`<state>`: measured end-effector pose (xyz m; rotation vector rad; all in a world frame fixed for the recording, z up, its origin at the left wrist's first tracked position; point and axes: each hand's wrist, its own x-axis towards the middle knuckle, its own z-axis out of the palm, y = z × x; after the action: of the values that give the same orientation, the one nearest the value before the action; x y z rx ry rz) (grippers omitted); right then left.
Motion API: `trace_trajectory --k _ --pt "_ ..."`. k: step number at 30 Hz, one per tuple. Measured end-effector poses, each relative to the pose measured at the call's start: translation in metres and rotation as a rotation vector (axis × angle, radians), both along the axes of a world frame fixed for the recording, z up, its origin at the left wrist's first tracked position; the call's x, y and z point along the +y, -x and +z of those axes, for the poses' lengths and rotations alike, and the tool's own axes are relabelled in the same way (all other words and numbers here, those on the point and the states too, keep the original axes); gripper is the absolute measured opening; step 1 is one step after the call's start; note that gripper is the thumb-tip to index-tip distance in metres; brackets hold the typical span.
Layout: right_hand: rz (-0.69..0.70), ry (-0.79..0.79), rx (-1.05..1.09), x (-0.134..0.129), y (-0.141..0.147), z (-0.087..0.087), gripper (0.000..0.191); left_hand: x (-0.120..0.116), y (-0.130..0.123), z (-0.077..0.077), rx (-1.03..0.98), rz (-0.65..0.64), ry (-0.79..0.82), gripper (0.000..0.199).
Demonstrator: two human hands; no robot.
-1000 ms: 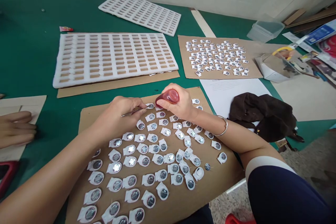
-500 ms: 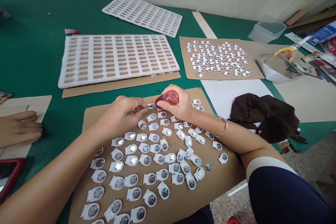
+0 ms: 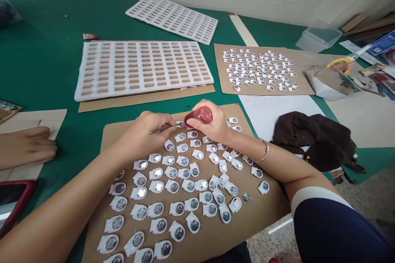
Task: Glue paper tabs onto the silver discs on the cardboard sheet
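Observation:
My left hand (image 3: 151, 131) is closed on slim metal tweezers (image 3: 159, 129), their tip close to a small white part at the board's far edge. In my right hand (image 3: 217, 123), fingers wrap a small translucent red squeeze bottle (image 3: 203, 115), tilted with its narrow end down toward that same part. The bottle's nozzle tip is hard to make out. Under both hands lies a brown cardboard sheet (image 3: 256, 213) covered with several rows of white tabbed parts, each with a round silvery disc. One loose disc (image 3: 246, 197) lies near the right side.
White slotted foam trays (image 3: 140, 65) lie beyond the board. A second cardboard (image 3: 222, 86) holds more white parts. Dark brown cloth (image 3: 308, 139) and a paper sheet (image 3: 256, 111) are at right. Another person's hand (image 3: 27, 146) rests at left, near a red-edged phone (image 3: 18, 201).
The camera view has shifted slightly, so most things sit a little further right. Both hands keep their holds on the tweezers and red bottle, almost still against the board.

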<state>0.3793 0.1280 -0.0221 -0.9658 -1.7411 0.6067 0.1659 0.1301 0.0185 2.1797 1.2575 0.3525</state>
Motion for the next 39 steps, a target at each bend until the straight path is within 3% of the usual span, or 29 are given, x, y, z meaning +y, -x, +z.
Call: trace_trajectory --k 16,19,23,27,32,39 --pt "0.010 0.025 0.006 -0.001 0.001 0.003 0.031 -0.001 0.001 -0.003 0.002 -0.023 -0.034 0.023" --pt "-0.062 0.045 0.049 0.000 -0.004 0.010 0.032 0.000 0.000 -0.002 -0.010 -0.016 -0.045 0.021" --pt "-0.159 0.116 0.174 0.002 -0.015 0.025 0.035 -0.005 0.003 0.008 -0.065 0.084 -0.134 0.018" --pt "-0.126 0.155 0.268 0.004 -0.016 0.044 0.037 -0.026 0.007 0.015 -0.068 0.062 -0.282 0.016" --pt "-0.043 0.167 0.248 0.006 -0.003 0.057 0.040 -0.059 0.005 -0.002 -0.092 0.000 -0.399 0.012" --pt "-0.096 0.151 0.227 0.007 0.000 0.046 0.039 -0.068 0.002 -0.018 -0.112 0.015 -0.398 0.012"
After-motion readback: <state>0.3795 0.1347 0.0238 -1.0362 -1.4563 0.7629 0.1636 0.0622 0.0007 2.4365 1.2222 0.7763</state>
